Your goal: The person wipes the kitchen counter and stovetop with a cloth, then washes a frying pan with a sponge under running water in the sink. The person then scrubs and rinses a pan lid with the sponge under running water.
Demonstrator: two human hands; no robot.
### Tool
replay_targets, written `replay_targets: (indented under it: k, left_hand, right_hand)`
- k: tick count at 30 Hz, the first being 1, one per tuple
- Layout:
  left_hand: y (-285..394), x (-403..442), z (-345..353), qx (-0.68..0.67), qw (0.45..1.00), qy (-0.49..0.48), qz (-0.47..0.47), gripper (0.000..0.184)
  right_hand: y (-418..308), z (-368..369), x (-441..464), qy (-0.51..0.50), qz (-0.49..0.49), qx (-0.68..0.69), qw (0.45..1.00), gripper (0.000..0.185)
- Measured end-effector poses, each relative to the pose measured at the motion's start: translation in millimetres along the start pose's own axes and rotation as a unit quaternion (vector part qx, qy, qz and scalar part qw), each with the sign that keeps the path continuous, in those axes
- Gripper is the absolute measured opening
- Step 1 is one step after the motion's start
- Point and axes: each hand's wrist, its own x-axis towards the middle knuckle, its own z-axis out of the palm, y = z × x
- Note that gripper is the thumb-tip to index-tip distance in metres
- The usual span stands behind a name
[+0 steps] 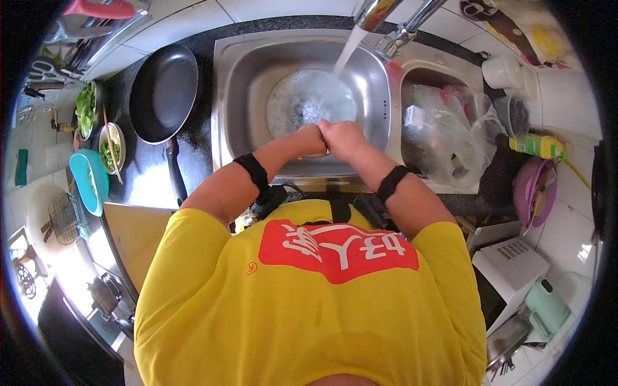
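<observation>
My left hand [311, 140] and my right hand [343, 139] meet over the near part of the steel sink [237, 90]. Fingers on both are curled closed, and the hands touch each other. What they hold, if anything, is hidden. Just beyond them in the sink lies a wide round pale shape with water and bubbles on it, perhaps a basin [283, 96]. A stream of water [347, 51] runs from the tap [375, 14] into the sink, past its far right side.
Left of the sink sits a black frying pan [164, 93], its handle toward me. Farther left are a bowl of greens [85, 109], a bowl with chopsticks [111, 151] and a teal container [89, 180]. Clear plastic bags [444, 135] fill the smaller right basin.
</observation>
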Motion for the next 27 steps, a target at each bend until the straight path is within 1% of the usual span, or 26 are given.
replay_targets:
  k: [1, 2, 3, 5, 7, 9, 11, 13, 14, 16, 17, 19, 20, 21, 22, 23, 24, 26, 27]
  left_hand:
    - [3.1, -6.0, -1.1, 0.004, 1.000, -0.003, 0.001, 0.014]
    - [5.9, -11.1, -2.0, -0.037, 0.999, -0.025, -0.009, 0.013]
    - [11.3, -16.6, -3.9, -0.075, 0.996, -0.047, -0.016, 0.014]
    - [23.4, -31.1, -4.1, -0.144, 0.987, -0.062, -0.034, 0.014]
    - [-2.4, -13.1, 6.4, -0.269, 0.954, -0.129, -0.010, 0.015]
    - [-16.0, -3.4, 12.2, -0.232, 0.960, -0.131, -0.081, 0.018]
    - [0.2, -17.0, 5.8, -0.254, 0.948, -0.163, -0.105, 0.022]
    - [-19.2, -1.6, 10.6, -0.321, 0.910, -0.214, -0.152, 0.029]
    - [-15.2, -3.6, 10.0, -0.308, 0.914, -0.220, -0.143, 0.029]
    - [-6.0, -10.8, 5.7, -0.291, 0.923, -0.222, -0.122, 0.031]
    - [-9.2, -9.1, 6.5, -0.284, 0.925, -0.223, -0.116, 0.031]
    - [-17.4, -2.5, 6.4, -0.234, 0.937, -0.211, -0.151, 0.037]
    - [-14.9, -9.6, 1.2, -0.157, 0.962, -0.175, -0.142, 0.025]
    - [-16.4, -13.8, -1.4, -0.153, 0.962, -0.175, -0.141, 0.025]
    - [-18.0, -16.5, -3.9, -0.167, 0.966, -0.184, -0.072, 0.020]
    - [-14.7, -21.9, -6.0, -0.180, 0.964, -0.193, -0.004, 0.025]
    - [-13.9, -30.1, -8.0, -0.179, 0.965, -0.192, -0.003, 0.025]
    - [-12.8, -47.7, -13.9, -0.231, 0.957, -0.175, 0.007, 0.050]
    - [-20.3, -47.4, -16.3, -0.230, 0.957, -0.173, 0.008, 0.050]
  right_hand:
    - [0.8, -0.8, -1.1, -0.010, -0.024, -0.004, 1.000, 0.019]
    - [1.6, -2.0, -2.6, -0.019, -0.048, -0.008, 0.999, 0.019]
    - [2.0, -4.0, -4.1, -0.015, -0.041, -0.008, 0.999, 0.019]
    - [2.2, -9.1, -10.1, 0.000, -0.103, 0.004, 0.995, 0.017]
    - [6.8, 14.7, -5.0, 0.021, -0.029, 0.125, 0.992, 0.021]
    - [4.4, 12.2, -10.8, 0.041, -0.059, 0.084, 0.994, 0.021]
    - [8.1, 21.4, -12.3, 0.121, -0.163, 0.026, 0.979, 0.016]
    - [9.3, 23.8, -12.9, 0.147, -0.167, -0.012, 0.975, 0.012]
    - [8.6, 22.8, -13.7, 0.154, -0.154, -0.020, 0.976, 0.012]
    - [6.5, 20.9, -14.5, 0.094, -0.134, -0.018, 0.986, 0.012]
    - [4.6, 20.7, -15.1, 0.099, -0.127, -0.023, 0.987, 0.012]
    - [1.9, 21.4, -15.6, 0.111, -0.133, 0.018, 0.985, 0.015]
    - [1.6, 18.2, -23.1, 0.117, -0.155, 0.036, 0.980, 0.018]
    - [0.5, 20.2, -27.0, 0.120, -0.152, 0.036, 0.980, 0.018]
    - [1.0, 21.8, -29.8, 0.105, -0.131, 0.061, 0.984, 0.018]
    - [1.6, 16.6, -34.1, 0.090, -0.109, 0.085, 0.986, 0.018]
    - [2.5, 12.4, -39.1, 0.091, -0.109, 0.084, 0.986, 0.018]
    - [4.9, -5.4, -54.8, 0.026, -0.079, 0.102, 0.991, 0.018]
    - [5.2, -25.4, -70.6, 0.036, -0.045, 0.121, 0.991, 0.021]
